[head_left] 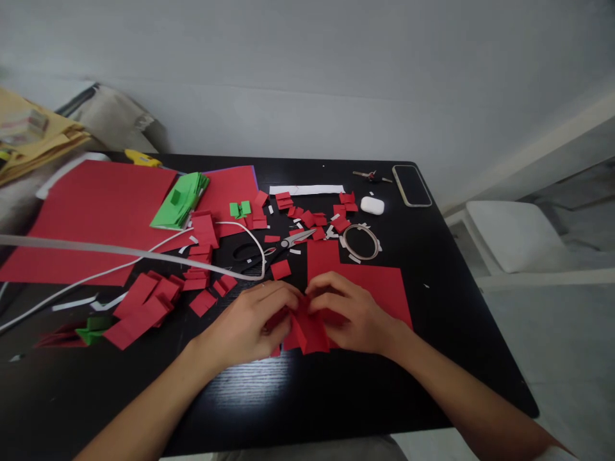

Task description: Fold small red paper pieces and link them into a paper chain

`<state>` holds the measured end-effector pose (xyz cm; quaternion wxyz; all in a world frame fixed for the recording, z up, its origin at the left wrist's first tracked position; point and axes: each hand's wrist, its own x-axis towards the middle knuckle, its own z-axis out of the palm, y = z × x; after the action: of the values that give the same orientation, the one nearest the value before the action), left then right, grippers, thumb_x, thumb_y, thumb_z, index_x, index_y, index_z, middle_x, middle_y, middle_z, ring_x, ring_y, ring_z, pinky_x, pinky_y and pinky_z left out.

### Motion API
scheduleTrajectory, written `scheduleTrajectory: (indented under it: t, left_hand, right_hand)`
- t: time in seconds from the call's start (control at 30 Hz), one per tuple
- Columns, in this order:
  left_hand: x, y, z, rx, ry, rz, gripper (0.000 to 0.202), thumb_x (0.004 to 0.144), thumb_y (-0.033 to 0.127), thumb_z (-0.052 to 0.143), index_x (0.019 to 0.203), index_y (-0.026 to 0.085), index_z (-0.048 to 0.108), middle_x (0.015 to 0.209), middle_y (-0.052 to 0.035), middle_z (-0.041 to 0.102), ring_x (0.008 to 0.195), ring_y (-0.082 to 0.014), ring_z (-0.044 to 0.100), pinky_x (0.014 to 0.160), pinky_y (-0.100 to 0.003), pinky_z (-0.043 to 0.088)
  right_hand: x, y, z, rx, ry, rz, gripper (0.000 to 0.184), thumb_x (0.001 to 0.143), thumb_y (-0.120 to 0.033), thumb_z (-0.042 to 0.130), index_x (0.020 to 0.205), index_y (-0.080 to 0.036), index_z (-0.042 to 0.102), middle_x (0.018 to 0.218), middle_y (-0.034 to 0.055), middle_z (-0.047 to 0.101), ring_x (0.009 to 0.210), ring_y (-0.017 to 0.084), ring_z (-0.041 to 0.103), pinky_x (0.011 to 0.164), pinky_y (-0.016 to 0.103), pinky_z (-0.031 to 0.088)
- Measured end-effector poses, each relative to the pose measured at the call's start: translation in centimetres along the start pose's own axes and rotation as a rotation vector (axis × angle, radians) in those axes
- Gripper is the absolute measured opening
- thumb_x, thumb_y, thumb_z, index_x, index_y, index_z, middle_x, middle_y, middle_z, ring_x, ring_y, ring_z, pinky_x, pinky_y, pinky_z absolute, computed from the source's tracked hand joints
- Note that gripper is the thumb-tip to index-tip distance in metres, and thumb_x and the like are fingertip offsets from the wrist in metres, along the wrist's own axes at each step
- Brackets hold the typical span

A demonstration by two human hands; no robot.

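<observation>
Near the front middle of the black table, my left hand point(262, 317) and my right hand point(353, 314) grip a folded piece of red paper point(310, 326) between them. Its upper edges are pinched by the fingers of both hands, and its lower part fans out toward me. Beneath and behind my right hand lies a larger red paper sheet point(382, 288). A small red paper square point(281, 269) rests just beyond my left hand. Farther back, black-handled scissors point(288, 243) lie with the blades pointing right. The fingertips partly hide the paper's folds.
A tape roll point(361, 242), white case point(372, 205), keys point(372, 176) and phone point(412, 186) lie at the back right. Left are red sheets point(96, 211), green papers point(180, 202) and red folded pieces point(144, 304). A white cable point(144, 255) crosses the left side.
</observation>
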<state>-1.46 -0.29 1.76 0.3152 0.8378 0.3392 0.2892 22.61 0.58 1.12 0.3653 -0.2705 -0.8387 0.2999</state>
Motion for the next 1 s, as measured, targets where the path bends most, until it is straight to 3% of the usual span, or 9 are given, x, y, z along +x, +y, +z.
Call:
scheduleTrajectory:
  t: [0.4, 0.63, 0.9, 1.0]
  left_hand:
    - [-0.19, -0.14, -0.23, -0.005, 0.015, 0.018, 0.031, 0.089, 0.001, 0.057, 0.113, 0.02, 0.063, 0.112, -0.0063, 0.075, 0.105, -0.0178, 0.072, 0.092, -0.03, 0.06]
    - [-0.23, 0.12, -0.64, -0.049, -0.067, -0.069, 0.048, 0.077, -0.004, 0.052, 0.117, 0.021, 0.061, 0.114, -0.0062, 0.07, 0.104, -0.0199, 0.069, 0.09, -0.032, 0.059]
    - [-0.02, 0.45, -0.66, 0.061, -0.075, -0.028, 0.042, 0.084, 0.012, 0.063, 0.124, 0.022, 0.056, 0.11, -0.007, 0.074, 0.099, -0.0233, 0.072, 0.088, -0.038, 0.059]
    - [-0.08, 0.24, -0.49, 0.109, -0.067, -0.018, 0.036, 0.086, 0.015, 0.064, 0.121, 0.021, 0.058, 0.109, -0.0072, 0.075, 0.1, -0.0243, 0.073, 0.089, -0.04, 0.059]
  right_hand:
    - [-0.45, 0.53, 0.22, 0.01, 0.025, -0.006, 0.028, 0.086, -0.004, 0.069, 0.109, -0.021, 0.068, 0.118, 0.0107, 0.074, 0.108, 0.021, 0.075, 0.092, 0.033, 0.066]
    - [-0.47, 0.3, 0.31, 0.015, 0.017, 0.0, 0.029, 0.086, -0.005, 0.071, 0.112, -0.019, 0.068, 0.117, 0.0118, 0.073, 0.107, 0.022, 0.075, 0.091, 0.034, 0.065]
    - [-0.29, 0.13, 0.2, 0.001, -0.005, -0.006, 0.023, 0.09, -0.016, 0.075, 0.11, -0.019, 0.067, 0.116, 0.013, 0.074, 0.105, 0.022, 0.075, 0.089, 0.034, 0.066]
    - [-0.29, 0.13, 0.23, 0.02, 0.009, -0.003, 0.024, 0.088, -0.012, 0.074, 0.111, -0.018, 0.067, 0.116, 0.0133, 0.074, 0.105, 0.022, 0.075, 0.09, 0.033, 0.065]
